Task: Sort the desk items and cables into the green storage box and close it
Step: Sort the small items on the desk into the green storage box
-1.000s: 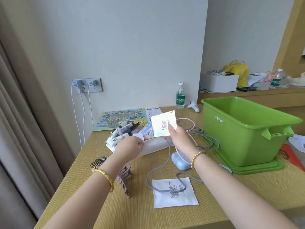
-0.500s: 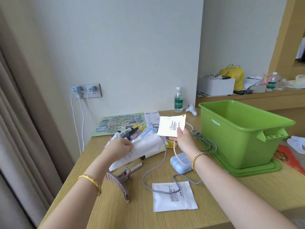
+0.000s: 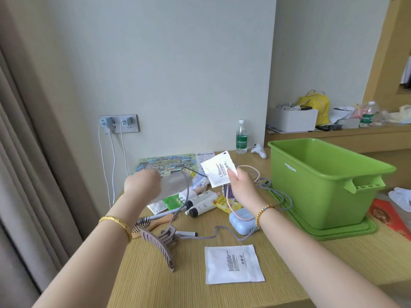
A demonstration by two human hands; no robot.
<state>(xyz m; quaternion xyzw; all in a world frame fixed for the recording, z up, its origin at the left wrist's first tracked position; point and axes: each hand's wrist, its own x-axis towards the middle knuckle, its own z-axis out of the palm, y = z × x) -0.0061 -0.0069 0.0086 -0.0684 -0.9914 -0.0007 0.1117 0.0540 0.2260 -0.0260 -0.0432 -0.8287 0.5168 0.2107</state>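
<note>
**Right hand holds a sachet beside the open box**

The right hand (image 3: 241,187) is raised over the bench (image 3: 289,270), its grip clamped on a white sachet (image 3: 219,168) pinched between thumb and fingers. A thin pink cable (image 3: 231,210) loops across the same hand. The left hand (image 3: 142,185) is blurred above the clutter; its fingers look curled, but I cannot tell whether the grip holds anything.

The green box (image 3: 322,185) stands open at the right of the bench, on top of its lid (image 3: 347,232), and what shows of its inside is bare. A grey cable (image 3: 278,196) lies coiled against its near left side.

Between the hands lie two tubes (image 3: 200,203), a yellow packet (image 3: 224,204) and a green-printed leaflet (image 3: 166,202). A blue charger (image 3: 241,221) sits just under the right wrist. Nearer the front lie a hairbrush (image 3: 149,223), a hair claw (image 3: 160,243), a pen (image 3: 186,234) and a second sachet (image 3: 232,263), flat on the wood. A map (image 3: 164,165) and a water bottle (image 3: 241,138) sit at the back by the wall.
</note>
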